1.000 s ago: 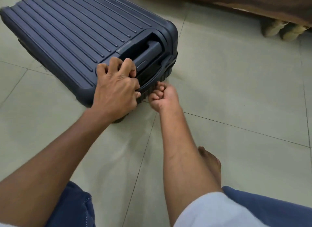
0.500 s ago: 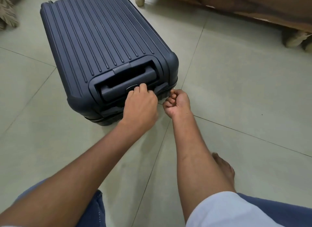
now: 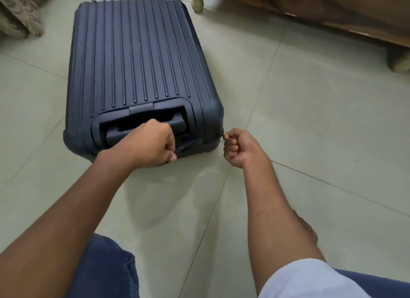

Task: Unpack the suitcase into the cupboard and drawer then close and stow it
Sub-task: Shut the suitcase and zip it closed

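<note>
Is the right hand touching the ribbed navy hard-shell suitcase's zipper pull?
Touching. The head view shows the right hand pinching the small dark zipper pull at the ribbed navy hard-shell suitcase's near right corner, no gap visible.

We see the navy suitcase (image 3: 137,60) lying closed and flat on the tiled floor (image 3: 310,120). Our left hand (image 3: 150,145) grips its handle (image 3: 177,122). At three o'clock of it, our right hand (image 3: 240,148) pinches the zipper pull (image 3: 222,136) at the case's corner.
</note>
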